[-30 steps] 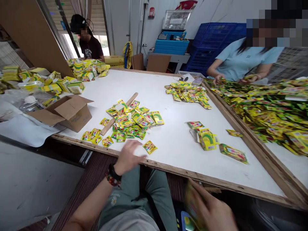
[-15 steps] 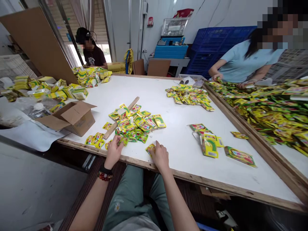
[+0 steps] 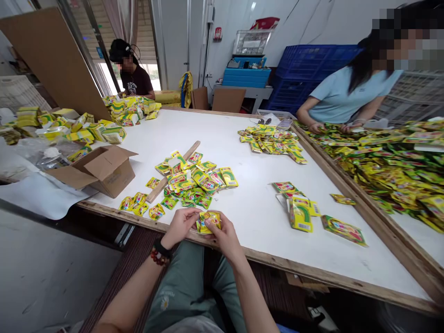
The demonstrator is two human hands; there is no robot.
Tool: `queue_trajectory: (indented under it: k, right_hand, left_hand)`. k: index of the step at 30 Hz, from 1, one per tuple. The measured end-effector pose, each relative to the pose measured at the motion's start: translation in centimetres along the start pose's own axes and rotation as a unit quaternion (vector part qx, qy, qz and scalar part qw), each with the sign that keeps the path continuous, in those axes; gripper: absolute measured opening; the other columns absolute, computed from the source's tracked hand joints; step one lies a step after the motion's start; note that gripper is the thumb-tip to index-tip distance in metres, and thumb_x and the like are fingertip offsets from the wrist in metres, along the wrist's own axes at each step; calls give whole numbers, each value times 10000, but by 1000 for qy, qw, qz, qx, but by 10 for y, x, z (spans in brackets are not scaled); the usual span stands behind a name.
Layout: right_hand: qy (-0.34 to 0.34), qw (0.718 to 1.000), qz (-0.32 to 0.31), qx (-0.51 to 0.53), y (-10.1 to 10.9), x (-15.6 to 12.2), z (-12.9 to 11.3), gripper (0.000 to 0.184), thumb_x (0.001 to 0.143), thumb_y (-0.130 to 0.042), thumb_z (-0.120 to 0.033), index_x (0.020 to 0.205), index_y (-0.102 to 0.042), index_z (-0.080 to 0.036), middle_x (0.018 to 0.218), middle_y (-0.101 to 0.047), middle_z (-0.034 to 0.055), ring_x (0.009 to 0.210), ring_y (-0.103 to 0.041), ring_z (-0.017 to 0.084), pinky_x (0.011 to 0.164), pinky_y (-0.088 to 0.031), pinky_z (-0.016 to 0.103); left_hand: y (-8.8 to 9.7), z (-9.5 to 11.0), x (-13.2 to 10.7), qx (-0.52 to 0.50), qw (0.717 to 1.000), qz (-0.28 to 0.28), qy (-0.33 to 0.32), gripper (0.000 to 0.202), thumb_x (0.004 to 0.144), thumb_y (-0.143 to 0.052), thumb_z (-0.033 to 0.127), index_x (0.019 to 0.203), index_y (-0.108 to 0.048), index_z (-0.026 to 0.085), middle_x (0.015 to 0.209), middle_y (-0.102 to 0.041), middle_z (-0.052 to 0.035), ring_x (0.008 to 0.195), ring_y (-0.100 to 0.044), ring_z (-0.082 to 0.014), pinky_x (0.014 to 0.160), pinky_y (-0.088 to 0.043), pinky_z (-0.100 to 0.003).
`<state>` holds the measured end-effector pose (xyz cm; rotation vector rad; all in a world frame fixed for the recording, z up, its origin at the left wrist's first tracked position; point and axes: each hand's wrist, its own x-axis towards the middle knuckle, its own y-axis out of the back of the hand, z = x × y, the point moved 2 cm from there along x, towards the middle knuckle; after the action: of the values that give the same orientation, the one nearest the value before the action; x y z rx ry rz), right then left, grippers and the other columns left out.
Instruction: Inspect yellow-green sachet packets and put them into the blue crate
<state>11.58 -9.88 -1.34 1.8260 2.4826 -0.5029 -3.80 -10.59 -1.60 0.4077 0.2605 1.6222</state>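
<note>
Close to the table's front edge, my left hand (image 3: 181, 225) and my right hand (image 3: 226, 235) meet at a small yellow sachet (image 3: 211, 217). My right thumb lies across its face, with the fingers behind it. The left fingers are pinched at the sachet's left side, where a bit of green-yellow wrapper shows; whether that is a second sachet I cannot tell. Just beyond the hands lies a pile of yellow and green packets (image 3: 194, 180). Left of it, several loose yellow sachets (image 3: 138, 200) rest beside a wooden strip (image 3: 158, 188).
An open cardboard box (image 3: 113, 173) stands at the left. To the right lie several flat yellow boxes (image 3: 301, 215), with another packet pile (image 3: 272, 138) farther back. A wooden divider (image 3: 350, 182) borders a large packet heap (image 3: 391, 162). Two other people work at the table's far sides.
My hands have come together, bringing the sachet up between them. The left hand has moved right, away from the pile. At the right, the co-worker's hand has lowered to the heap.
</note>
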Motion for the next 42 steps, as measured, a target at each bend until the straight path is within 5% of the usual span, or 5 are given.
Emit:
queue_trajectory:
  k: [9,21,30,35,42]
  right_hand:
    - [26,996,52,70,13,-15,6,398,631,-805,-467,847,-618,-191,753,-642,-8,629,-591,146,470,-535,241]
    - [37,982,99,154,13,-19,6,365,626,-829,-406,847,-615,-209,777,-655,-25,672,-604,130,529,-502,213]
    - [93,914,210,333,3,-18,-8,327,624,-827,-310,880,-643,-227,928,-707,-14,867,-658,143,813,-534,302]
    - [54,935,176,305,1,-15,-12,362,604,-841,-315,884,-629,-225,908,-707,-17,795,-667,142,663,-556,255]
    - [56,982,124,128,38,-27,-20,339,612,-828,-378,813,-620,-203,759,-686,-10,655,-623,143,599,-530,256]
  left_hand:
    - [57,-12,103,390,920,24,0,214,779,-698,293,938,-677,152,987,-696,-124,1022,-621,-287,888,-484,-367]
    - [50,-22,101,400,915,36,45,173,797,-619,213,941,-629,118,1013,-678,-186,1055,-608,-330,904,-457,-422]
    - [12,19,47,-44,996,68,31,295,824,-532,212,1116,-534,166,1032,-696,-69,915,-671,-171,813,-533,-307]
    - [-38,28,-10,-505,850,65,133,429,705,-742,274,1089,-563,207,1068,-680,-42,977,-654,-164,871,-522,-298]
    - [-9,35,-19,38,989,93,-110,918,529,-875,426,1309,-427,239,1425,-418,-142,1381,-314,-367,1113,-276,-570]
